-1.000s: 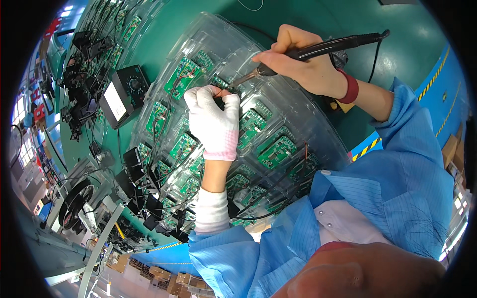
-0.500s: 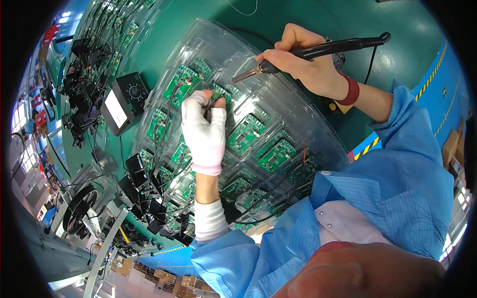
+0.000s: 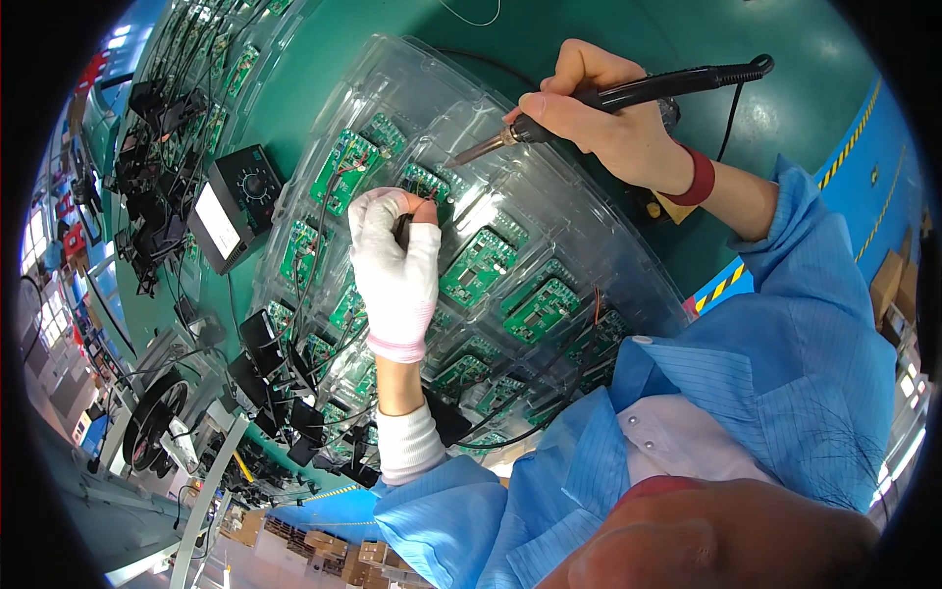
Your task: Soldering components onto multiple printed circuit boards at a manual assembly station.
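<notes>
My right hand (image 3: 628,133) is bare and wraps round the handle of a black soldering iron (image 3: 677,88), pen fashion. The iron's tip points down-left, just above a small green circuit board (image 3: 424,180) in a clear plastic tray (image 3: 432,83). Thumb and fingers of my left hand (image 3: 397,260), in a white glove with bare fingertips, pinch a dark cable close to that board. The fingers partly hide the cable and its thin wire ends. Left of this hand lies a larger green board (image 3: 345,169) with red and black wires.
More green boards (image 3: 479,265) fill the tray's pockets. A black soldering station (image 3: 235,206) with a dial stands left of the tray. Black adapters (image 3: 263,339) with cables crowd the tray's lower left, and another heap lies farther left. A solder-wire reel (image 3: 157,417) is beyond.
My left hand has moved slightly down and left, and its fingertips have closed together by the small board. The soldering iron has shifted a little left and up.
</notes>
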A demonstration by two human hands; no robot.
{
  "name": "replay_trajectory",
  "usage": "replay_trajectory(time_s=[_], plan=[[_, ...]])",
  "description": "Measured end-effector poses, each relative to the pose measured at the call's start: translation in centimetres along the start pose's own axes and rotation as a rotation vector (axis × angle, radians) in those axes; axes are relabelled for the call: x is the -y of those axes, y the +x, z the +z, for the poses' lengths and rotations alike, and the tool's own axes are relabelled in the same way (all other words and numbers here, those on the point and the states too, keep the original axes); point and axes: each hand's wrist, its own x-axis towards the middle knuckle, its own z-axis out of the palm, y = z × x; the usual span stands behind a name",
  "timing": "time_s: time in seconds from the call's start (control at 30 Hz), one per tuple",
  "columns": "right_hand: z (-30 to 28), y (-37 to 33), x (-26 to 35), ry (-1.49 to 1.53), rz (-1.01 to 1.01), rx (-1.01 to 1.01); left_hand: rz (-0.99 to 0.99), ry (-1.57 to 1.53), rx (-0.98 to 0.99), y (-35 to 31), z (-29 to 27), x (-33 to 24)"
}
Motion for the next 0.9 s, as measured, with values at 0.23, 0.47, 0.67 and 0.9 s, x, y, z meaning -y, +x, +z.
replay_trajectory(time_s=[0.23,0.47,0.67,0.9], plan=[[0.1,-0.2,0.2,-0.006,0.02,0.038,0.104,0.239,-0.097,-0.2,1.1,-0.4],[0.7,-0.2,0.6,-0.053,0.0,0.126,0.01,0.231,-0.112,-0.3,1.7,-1.0],[0.9,0.0,0.7,-0.123,-0.021,0.149,0.049,0.266,-0.153,-0.3,2.0,-0.6],[1.0,0.1,1.1,-0.161,-0.007,0.166,0.016,0.279,-0.142,-0.3,2.1,-0.7]])
